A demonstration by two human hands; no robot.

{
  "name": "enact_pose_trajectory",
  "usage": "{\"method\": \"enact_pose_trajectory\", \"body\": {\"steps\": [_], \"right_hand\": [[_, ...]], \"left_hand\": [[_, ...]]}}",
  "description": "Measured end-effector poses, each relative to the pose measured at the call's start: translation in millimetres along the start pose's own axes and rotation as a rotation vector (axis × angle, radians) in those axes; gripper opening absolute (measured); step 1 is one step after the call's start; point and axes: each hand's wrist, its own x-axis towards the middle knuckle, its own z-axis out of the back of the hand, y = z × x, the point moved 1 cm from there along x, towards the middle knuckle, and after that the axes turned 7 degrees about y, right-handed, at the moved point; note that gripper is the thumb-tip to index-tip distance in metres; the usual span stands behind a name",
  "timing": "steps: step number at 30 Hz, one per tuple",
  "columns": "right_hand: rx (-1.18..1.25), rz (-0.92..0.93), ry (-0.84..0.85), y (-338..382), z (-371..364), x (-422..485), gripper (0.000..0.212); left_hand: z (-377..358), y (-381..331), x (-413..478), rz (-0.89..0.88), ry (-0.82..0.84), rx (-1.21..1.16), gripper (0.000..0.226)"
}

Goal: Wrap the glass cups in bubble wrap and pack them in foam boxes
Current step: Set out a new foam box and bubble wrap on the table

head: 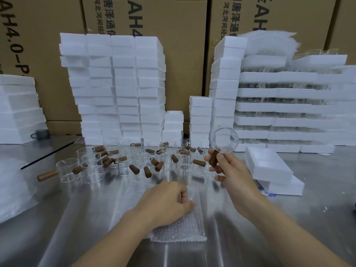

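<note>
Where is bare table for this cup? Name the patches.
Bare steel table left of the clear bubble wrap sheet, and right of it before two stacked white foam boxes. Crowded behind: clear glass cups with brown wooden handles.

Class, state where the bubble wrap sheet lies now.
Head view, bottom centre: the bubble wrap sheet lies on the steel table, under the left hand.

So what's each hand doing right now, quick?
Left hand: fingers curled, pinching the bubble wrap sheet.
Right hand: holding a glass cup by its wooden handle.
</note>
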Motion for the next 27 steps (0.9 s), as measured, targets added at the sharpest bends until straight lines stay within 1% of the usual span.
{"method": "enact_pose_trajectory", "body": {"steps": [3,7,11,15,17,20,26,27], "right_hand": [[-0.031,0.008,0.008,1.5,-1.0,-1.5,0.026],[-0.118,0.066,0.025,5.0,1.5,-3.5,0.022],[-0.187,0.109,0.089,8.9,5.5,-4.2,0.018],[-0.317,0.178,0.176,12.7,6.3,-6.5,0.016],[-0.396,0.221,0.155,13.0,5.0,-6.7,0.013],[-0.458,0.254,0.102,12.2,3.1,-7.2,0.009],[-0.516,0.281,0.101,12.0,2.4,-8.2,0.007],[-0.529,0.288,0.101,12.3,1.9,-8.8,0.007]], "left_hand": [[3.9,1.6,2.7,0.046,-0.052,-0.130,0.035],[17.9,7.3,8.8,0.089,-0.243,-0.429,0.021],[30.1,11.6,13.1,0.115,-0.415,-0.718,0.025],[37.0,10.6,13.0,0.129,-0.521,-0.919,0.020],[38.8,11.2,11.8,0.128,-0.551,-0.937,0.019],[37.6,12.6,12.1,0.135,-0.555,-0.911,0.018],[34.4,8.8,11.3,0.130,-0.561,-0.833,0.010],[34.8,7.6,10.0,0.131,-0.555,-0.807,0.013]]}}
